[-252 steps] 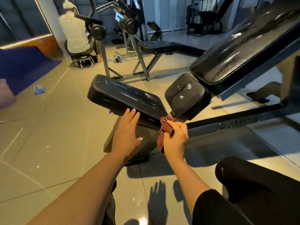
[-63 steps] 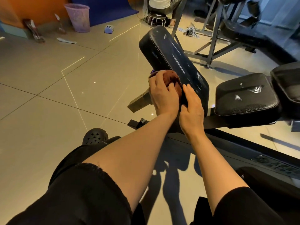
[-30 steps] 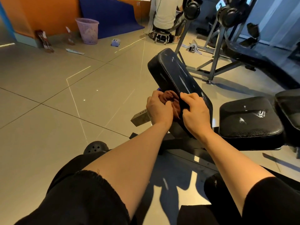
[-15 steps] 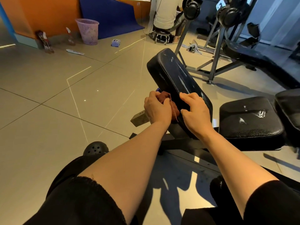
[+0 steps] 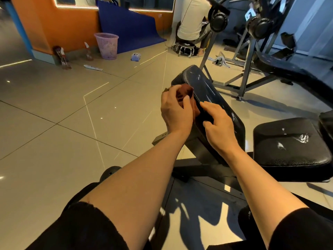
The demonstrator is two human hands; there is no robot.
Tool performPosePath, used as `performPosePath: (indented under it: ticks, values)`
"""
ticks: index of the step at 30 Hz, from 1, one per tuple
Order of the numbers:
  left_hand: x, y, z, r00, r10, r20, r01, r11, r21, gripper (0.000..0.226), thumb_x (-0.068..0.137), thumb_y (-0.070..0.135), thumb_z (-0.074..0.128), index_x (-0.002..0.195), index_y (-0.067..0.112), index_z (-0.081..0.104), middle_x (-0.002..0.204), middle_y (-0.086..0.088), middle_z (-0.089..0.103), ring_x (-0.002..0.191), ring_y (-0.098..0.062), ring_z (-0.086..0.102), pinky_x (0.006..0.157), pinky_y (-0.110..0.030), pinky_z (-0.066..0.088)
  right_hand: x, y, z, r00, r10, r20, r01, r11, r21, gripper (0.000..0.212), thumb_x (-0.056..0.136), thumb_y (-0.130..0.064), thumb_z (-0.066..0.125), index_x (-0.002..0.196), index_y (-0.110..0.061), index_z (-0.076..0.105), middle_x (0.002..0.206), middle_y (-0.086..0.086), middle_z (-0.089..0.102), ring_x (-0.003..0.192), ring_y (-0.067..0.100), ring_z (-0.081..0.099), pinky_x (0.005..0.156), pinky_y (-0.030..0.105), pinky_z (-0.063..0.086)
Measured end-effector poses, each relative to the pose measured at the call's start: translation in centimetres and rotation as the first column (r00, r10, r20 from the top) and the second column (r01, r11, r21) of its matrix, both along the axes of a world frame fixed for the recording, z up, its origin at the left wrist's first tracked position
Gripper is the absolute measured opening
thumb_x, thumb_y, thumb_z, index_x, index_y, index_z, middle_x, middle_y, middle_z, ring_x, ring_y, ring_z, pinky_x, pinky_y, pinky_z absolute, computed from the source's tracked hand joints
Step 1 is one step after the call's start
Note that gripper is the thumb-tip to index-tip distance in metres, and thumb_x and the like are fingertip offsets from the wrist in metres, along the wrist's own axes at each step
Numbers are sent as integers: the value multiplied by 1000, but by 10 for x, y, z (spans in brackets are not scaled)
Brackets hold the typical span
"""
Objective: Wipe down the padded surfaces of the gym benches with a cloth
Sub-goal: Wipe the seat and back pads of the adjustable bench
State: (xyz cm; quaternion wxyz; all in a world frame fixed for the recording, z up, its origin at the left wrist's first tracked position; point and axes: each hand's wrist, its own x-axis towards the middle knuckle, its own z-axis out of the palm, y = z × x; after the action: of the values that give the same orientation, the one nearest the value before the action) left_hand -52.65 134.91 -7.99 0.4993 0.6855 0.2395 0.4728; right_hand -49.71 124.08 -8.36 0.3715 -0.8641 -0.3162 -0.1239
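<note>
Hands meet at the near left edge of a tilted black pad (image 5: 212, 98) on a gym bench. The left hand (image 5: 175, 112) has its fingers curled round a bunched reddish-brown cloth (image 5: 186, 95) and holds it against the pad's left side edge, roughly midway along its length. The right hand (image 5: 219, 127) lies just beside it on the pad's top face, fingers slightly bent and spread, tips touching the vinyl and holding nothing. The pad slopes up and away from the person, its far end rounded and stitched along the rim, with pale streaks on its face. Just right of it sits a second, squarer seat pad (image 5: 290, 143), also marked with shiny smears. Both pads ride on a dark metal frame (image 5: 191, 165) that stands on the tiled floor (image 5: 54, 123). Black sleeves cover both upper arms. Across the floor, by the orange wall, stands a pink basket (image 5: 106, 45), with a spray bottle (image 5: 88, 51) to its left and a small blue box (image 5: 135, 57) to its right. Farther back a person in a pale shirt (image 5: 191, 18) sits on a low stool, back turned, next to a grey weight rack (image 5: 246, 56).
</note>
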Motion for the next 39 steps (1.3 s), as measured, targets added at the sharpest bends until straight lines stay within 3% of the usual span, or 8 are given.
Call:
performPosePath:
  ticks: [4,8,12,15,20,27,33,39]
  values:
    - [-3,1,-14,988,-84,-131,92,994,55,22,87,15,67,109,16,63,107,-4,61,91,-8,52,80,-9,45,4,9,-7,998,-59,33,57,996,63,48,90,5,49,134,-14,56,136,2,53,128,12,41,93,0,21]
    - [0,24,10,995,94,16,-95,995,14,23,88,12,65,110,13,60,107,-3,57,90,-5,49,71,2,39,9,12,-9,997,-63,46,58,992,112,43,92,4,49,130,-13,59,126,2,57,115,4,40,85,-6,24]
    - [-1,24,2,989,-120,-87,126,990,63,24,85,10,67,107,16,63,106,-2,61,94,-10,54,82,-17,48,10,16,-13,995,-74,68,63,987,149,44,91,6,49,129,-12,60,119,3,58,111,7,41,85,-2,28]
    - [-8,8,-21,938,-235,-254,271,956,114,23,84,10,67,104,18,62,103,-1,60,92,-12,55,79,-15,45,11,15,-15,994,-79,77,67,987,144,47,89,9,48,129,-13,60,119,4,58,111,6,39,88,-4,24]
    - [1,23,3,997,28,-78,-30,999,-23,23,89,12,63,111,16,57,108,-3,57,91,-7,50,68,-3,37,10,14,-16,997,-63,46,56,988,145,49,90,8,48,132,-16,58,123,-1,56,113,4,39,89,0,27]
    - [-6,5,-18,948,-182,-261,214,971,101,21,84,13,68,104,19,62,104,-2,59,90,-11,53,82,-18,47,10,9,-16,998,-37,45,32,995,93,53,89,9,48,135,-16,55,126,0,54,115,7,39,91,2,28]
    - [7,16,1,996,35,-78,-36,999,-8,23,87,18,66,108,17,58,101,2,54,83,-4,46,64,-1,34,10,14,-14,998,-38,54,32,992,119,53,87,10,51,133,-15,56,120,-5,53,112,5,39,89,-5,24]
    - [7,18,-23,986,3,-166,-32,985,-171,17,86,14,64,103,18,60,102,-1,61,93,-15,56,83,-28,51,10,9,-15,999,-21,38,17,995,100,56,87,10,52,135,-18,54,119,-12,48,115,5,38,91,-2,24]
